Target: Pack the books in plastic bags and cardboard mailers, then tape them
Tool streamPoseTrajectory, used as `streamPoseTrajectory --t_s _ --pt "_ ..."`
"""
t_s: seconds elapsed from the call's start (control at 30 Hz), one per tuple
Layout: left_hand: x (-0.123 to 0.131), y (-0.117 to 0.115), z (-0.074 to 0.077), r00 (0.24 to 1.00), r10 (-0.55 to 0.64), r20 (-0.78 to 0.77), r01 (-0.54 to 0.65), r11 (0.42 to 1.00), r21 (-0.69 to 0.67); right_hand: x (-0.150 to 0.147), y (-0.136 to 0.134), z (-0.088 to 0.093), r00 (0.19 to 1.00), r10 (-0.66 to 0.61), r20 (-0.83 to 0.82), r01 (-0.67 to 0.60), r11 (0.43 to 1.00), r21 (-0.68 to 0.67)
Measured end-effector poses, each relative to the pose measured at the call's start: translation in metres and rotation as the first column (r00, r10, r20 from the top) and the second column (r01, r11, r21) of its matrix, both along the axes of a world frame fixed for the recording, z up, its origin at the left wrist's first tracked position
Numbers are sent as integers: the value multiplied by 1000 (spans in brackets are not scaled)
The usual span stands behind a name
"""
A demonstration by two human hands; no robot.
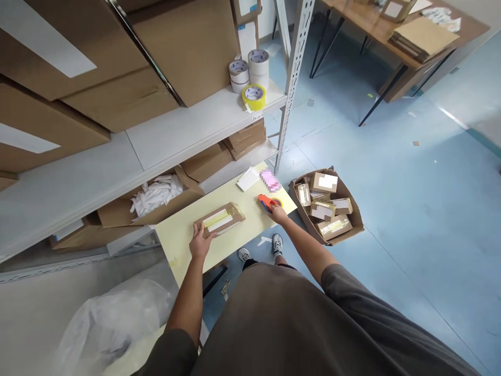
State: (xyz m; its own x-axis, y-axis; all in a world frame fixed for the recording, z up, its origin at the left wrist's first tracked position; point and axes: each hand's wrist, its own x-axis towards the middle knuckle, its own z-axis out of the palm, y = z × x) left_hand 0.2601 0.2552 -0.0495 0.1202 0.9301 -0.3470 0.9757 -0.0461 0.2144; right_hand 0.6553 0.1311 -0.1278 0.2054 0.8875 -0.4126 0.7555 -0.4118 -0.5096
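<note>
A flat cardboard box [235,213] with a white label and shiny tape across it lies on a pale yellow table [182,245]. My left hand [201,243] grips its left end, fingers at the corner and thumb along the near side. To the right, my right hand [277,213] is closed around an orange and blue tape dispenser [266,201], whose yellow roll shows beside the fingers. The dispenser is at the table's right end, apart from the box. White papers [248,179] and a blurred pink item [270,179] lie beyond it.
An open carton [358,224] of several small labelled boxes stands on the floor, right of the table. Shelving [188,128] behind holds large cartons, white tape rolls [259,65] and a yellow tape roll [253,97]. Clear plastic [113,313] lies at lower left; a wooden table [364,26] stands farther back.
</note>
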Motion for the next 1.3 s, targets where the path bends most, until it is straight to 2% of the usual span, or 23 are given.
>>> streamPoseTrajectory --t_s 0.1,0.17,0.3,0.4,0.53,0.67,0.77,0.87,1.03,1.2,1.3 --pt "0 0 1 1000 14 -7 -14 1000 -8 -11 6 -16 1000 -23 7 23 995 -94" --pt "-1 0 1 1000 17 2 -17 1000 -24 -15 10 -20 998 -65 6 66 992 -111" --pt "-3 -3 0 999 19 38 -17 999 -38 -15 13 -7 995 -92 -40 87 990 -107" --pt "-3 -8 0 998 20 59 -19 1000 -16 -20 14 21 996 -83 -39 81 996 -44" --pt "0 -14 1 993 28 112 -26 999 -24 -43 26 74 997 -46 -63 54 992 118" --pt "0 -12 1 984 46 173 -37 998 -54 -82 61 127 976 129 -178 -88 971 222" --pt "-3 -10 -3 973 54 223 -37 996 -81 -108 89 151 922 275 -272 -226 953 200" --pt "-7 -11 -10 959 42 282 -29 998 -50 -119 107 154 863 342 -370 -322 939 117" --pt "-9 -14 -15 947 21 320 -30 999 23 -113 111 134 840 291 -459 -323 946 10" --pt "-11 -7 -6 923 68 379 -73 997 -1 -107 108 126 838 285 -465 -318 948 10" --pt "-10 1 3 836 124 534 -198 977 84 -109 109 130 825 317 -469 -344 938 28"
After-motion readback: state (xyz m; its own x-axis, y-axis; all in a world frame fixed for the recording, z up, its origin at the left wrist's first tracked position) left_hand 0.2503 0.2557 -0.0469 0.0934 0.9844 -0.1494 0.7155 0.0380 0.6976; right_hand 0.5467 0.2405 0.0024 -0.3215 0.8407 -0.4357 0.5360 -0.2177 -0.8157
